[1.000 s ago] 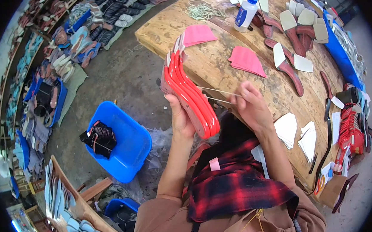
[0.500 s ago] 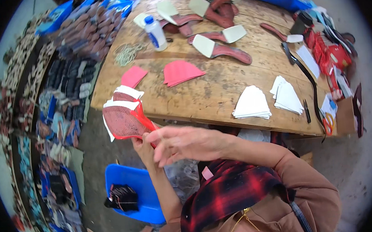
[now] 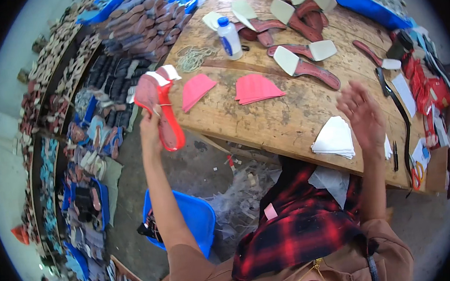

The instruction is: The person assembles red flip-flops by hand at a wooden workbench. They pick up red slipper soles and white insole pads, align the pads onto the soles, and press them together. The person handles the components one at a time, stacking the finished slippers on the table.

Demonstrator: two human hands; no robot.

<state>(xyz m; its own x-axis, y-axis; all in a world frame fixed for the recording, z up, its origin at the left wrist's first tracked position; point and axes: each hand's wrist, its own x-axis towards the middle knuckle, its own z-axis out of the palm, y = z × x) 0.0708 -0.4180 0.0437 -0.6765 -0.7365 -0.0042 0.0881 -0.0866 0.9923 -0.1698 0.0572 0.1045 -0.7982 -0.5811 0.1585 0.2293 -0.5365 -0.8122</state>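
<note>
My left hand (image 3: 150, 129) grips a pair of red shoe insoles (image 3: 169, 122), held upright off the table's left corner. White pieces (image 3: 167, 73) show at their upper ends. A thin band seems to cross their middle, but blur hides the detail. My right hand (image 3: 363, 114) is raised over the table's right part, fingers apart and nothing in it. Near it lies a stack of white rounded pieces (image 3: 334, 139); a second white stack is mostly hidden behind my wrist. Two stacks of pink pieces (image 3: 198, 91) lie nearest the insoles.
On the wooden table (image 3: 223, 119) are a pile of rubber bands (image 3: 194, 58), a white bottle (image 3: 230, 41) and several insoles with pale pads (image 3: 311, 74). Scissors (image 3: 418, 175) and a black strap (image 3: 403, 112) lie right. A blue bin (image 3: 194, 218) stands below; loaded racks (image 3: 52, 126) line the left.
My hands have parted. The left has carried the insoles up and turned them upright; the right has moved away from them to the right, over the table. The whole view has shifted.
</note>
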